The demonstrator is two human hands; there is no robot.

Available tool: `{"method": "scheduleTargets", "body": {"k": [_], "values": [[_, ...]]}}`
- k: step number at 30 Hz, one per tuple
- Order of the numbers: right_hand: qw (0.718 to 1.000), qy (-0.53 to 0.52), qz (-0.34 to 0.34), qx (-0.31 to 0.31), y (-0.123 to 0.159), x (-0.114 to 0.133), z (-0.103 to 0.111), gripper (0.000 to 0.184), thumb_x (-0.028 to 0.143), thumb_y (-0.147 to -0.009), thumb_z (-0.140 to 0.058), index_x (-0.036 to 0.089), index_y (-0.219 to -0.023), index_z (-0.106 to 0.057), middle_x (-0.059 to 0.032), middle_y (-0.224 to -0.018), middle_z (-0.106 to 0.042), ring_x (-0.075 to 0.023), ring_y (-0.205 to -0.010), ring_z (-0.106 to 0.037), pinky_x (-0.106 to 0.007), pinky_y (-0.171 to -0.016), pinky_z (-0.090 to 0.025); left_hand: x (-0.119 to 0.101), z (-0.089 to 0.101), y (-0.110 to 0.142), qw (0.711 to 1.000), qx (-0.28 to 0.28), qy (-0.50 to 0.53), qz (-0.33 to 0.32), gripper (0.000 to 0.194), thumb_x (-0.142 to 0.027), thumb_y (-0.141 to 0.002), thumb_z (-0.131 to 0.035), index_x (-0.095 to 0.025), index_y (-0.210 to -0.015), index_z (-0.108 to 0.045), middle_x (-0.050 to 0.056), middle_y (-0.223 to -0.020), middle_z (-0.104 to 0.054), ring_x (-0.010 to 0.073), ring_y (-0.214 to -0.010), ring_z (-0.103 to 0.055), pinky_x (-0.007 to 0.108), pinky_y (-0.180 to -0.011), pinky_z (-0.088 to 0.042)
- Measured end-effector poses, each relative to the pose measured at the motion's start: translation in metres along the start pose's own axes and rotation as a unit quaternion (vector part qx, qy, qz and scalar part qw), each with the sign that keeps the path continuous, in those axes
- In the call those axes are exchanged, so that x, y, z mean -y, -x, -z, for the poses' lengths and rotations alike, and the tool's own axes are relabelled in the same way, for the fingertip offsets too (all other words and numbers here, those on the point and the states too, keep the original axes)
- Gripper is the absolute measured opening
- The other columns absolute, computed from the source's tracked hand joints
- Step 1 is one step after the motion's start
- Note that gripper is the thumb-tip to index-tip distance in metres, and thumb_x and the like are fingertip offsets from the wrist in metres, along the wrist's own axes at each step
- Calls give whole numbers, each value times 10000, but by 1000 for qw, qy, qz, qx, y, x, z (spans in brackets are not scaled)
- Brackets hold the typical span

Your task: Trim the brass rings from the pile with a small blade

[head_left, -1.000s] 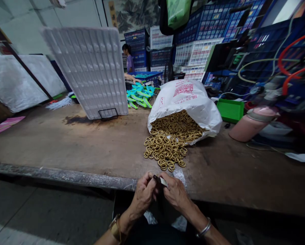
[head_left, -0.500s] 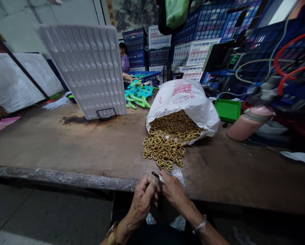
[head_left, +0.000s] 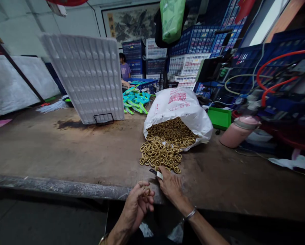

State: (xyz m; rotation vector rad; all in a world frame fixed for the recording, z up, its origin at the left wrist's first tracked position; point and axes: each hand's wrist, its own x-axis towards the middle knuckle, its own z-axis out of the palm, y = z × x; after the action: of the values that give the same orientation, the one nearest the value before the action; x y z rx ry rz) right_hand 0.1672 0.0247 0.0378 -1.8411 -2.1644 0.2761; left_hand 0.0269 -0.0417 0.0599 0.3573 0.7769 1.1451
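Note:
A white sack (head_left: 179, 105) lies on its side on the brown workbench (head_left: 65, 149) and spills a heap of brass rings (head_left: 162, 149) toward me. My right hand (head_left: 171, 185) rests at the near edge of the heap, closed on a small dark blade with a pale handle (head_left: 156, 174). My left hand (head_left: 138, 204) hovers just off the bench edge, fingers curled around a brass ring (head_left: 145, 191). The two hands are a little apart.
A white moulded tray (head_left: 87, 76) leans upright on a wire stand at the back left. Teal parts (head_left: 135, 100) lie behind it. A green bin (head_left: 219, 117) and a pink flask (head_left: 238, 131) sit to the right. A person (head_left: 124, 69) stands far back by stacked crates.
My hands have parted: the right hand with the blade moved forward to the ring heap, the left hand stayed back with a ring. The camera tilted up slightly.

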Motion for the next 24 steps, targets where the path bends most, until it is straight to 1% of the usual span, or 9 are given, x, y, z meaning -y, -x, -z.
{"method": "scheduleTargets", "body": {"k": [1,3,5,7,11,16,19,21,24], "values": [[1000,3,-2,-1,0,-1,-1,153,193,-792,-450,226,-934,-495,-20,-832,-637,-152,-717,-586,-240,-543,-242,0,2,0,1000,5,11,10,167,-253,-727,-574,-149,-852,-538,23,-681,-574,99,-536,-513,205,-448,-400],[1000,2,-10,3,0,-4,-2,148,191,-783,-460,221,-924,-494,-16,-817,-637,-154,-699,-586,-239,-541,-244,1,5,-2,999,9,30,26,157,-274,-730,-572,-128,-783,-550,23,-679,-560,92,-548,-511,202,-458,-398],[1000,-15,-14,7,0,-7,-2,134,191,-783,-452,214,-908,-495,-15,-784,-635,-149,-666,-581,-235,-538,-250,3,7,-5,999,0,40,37,187,-294,-721,-586,-119,-684,-531,22,-677,-551,87,-554,-510,197,-460,-396],[999,-46,-13,4,-1,-12,-1,120,187,-792,-422,209,-879,-501,-14,-739,-628,-142,-645,-571,-227,-540,-264,5,7,-10,999,-12,27,34,218,-315,-713,-599,-124,-655,-510,19,-677,-549,85,-555,-511,193,-455,-395],[990,-142,-8,-5,-1,-18,1,121,219,-784,-401,201,-823,-514,-2,-669,-591,-132,-604,-532,-213,-546,-308,6,3,-22,996,-16,-82,-11,269,-365,-669,-637,-140,-726,-502,-5,-651,-533,79,-517,-494,168,-399,-372],[960,-280,17,-2,1,-10,10,183,327,-789,-380,193,-741,-494,15,-643,-527,-116,-593,-475,-211,-564,-352,3,-4,-36,964,-42,-251,-78,399,-456,-647,-618,-161,-884,-490,-71,-533,-469,44,-370,-377,151,-333,-292],[941,-336,31,14,3,-2,19,194,348,-775,-393,189,-704,-479,22,-646,-494,-113,-615,-460,-213,-586,-365,0,-9,-39,943,-20,-318,-97,323,-460,-678,-584,-156,-755,-511,-83,-484,-422,35,-354,-329,161,-354,-265],[929,-367,27,27,4,2,23,204,368,-764,-412,186,-699,-477,26,-650,-480,-111,-620,-450,-214,-593,-367,0,-11,-39,937,-9,-333,-107,296,-441,-707,-560,-158,-657,-492,-82,-466,-393,38,-370,-316,168,-380,-260],[913,-405,6,44,5,3,21,219,389,-752,-434,183,-690,-478,35,-638,-463,-103,-594,-424,-213,-577,-360,1,-11,-37,931,-12,-336,-144,277,-400,-727,-551,-161,-609,-474,-77,-473,-376,49,-410,-315,177,-431,-282]]}}
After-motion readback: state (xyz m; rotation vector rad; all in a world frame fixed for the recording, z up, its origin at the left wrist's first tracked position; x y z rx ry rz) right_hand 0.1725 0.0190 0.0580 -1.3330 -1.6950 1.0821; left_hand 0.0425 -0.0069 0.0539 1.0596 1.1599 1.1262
